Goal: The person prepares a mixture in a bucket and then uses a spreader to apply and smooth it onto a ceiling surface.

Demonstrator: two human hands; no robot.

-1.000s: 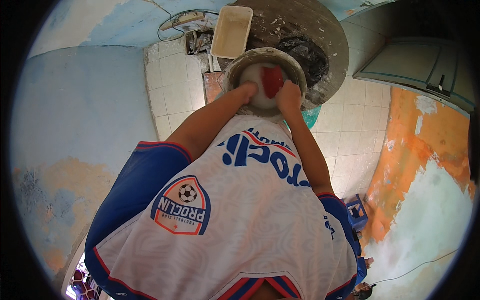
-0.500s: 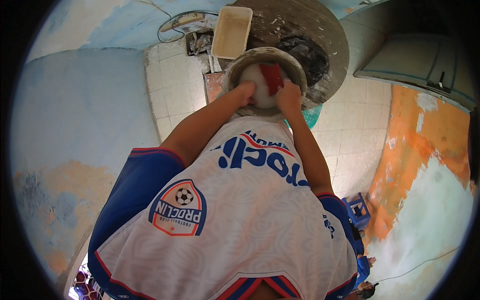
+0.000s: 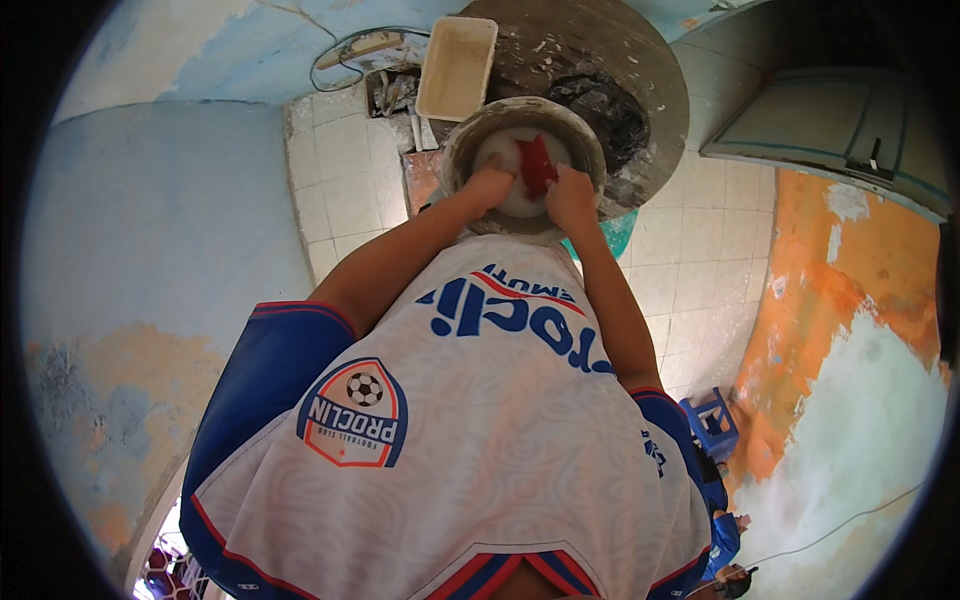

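A round grey bowl (image 3: 462, 140) holding a smooth white mass sits in front of my chest, above my white and blue jersey. My left hand (image 3: 489, 186) grips the bowl's near rim, fingers curled onto the white mass. My right hand (image 3: 571, 196) is at the near right of the bowl and holds a flat red scraper (image 3: 536, 164), which lies on the middle of the white mass. The two hands are close together with the scraper between them.
Beyond the bowl lies a big round grey slab (image 3: 640, 70) with a black lump (image 3: 612, 108) on it. A cream rectangular tray (image 3: 457, 65) lies beside it, near a cable loop (image 3: 345, 55). The floor is pale tile. A blue stool (image 3: 711, 424) stands at lower right.
The red scraper has shifted left from the bowl's right part to its middle. My right hand moved with it and the left hand stayed on the rim.
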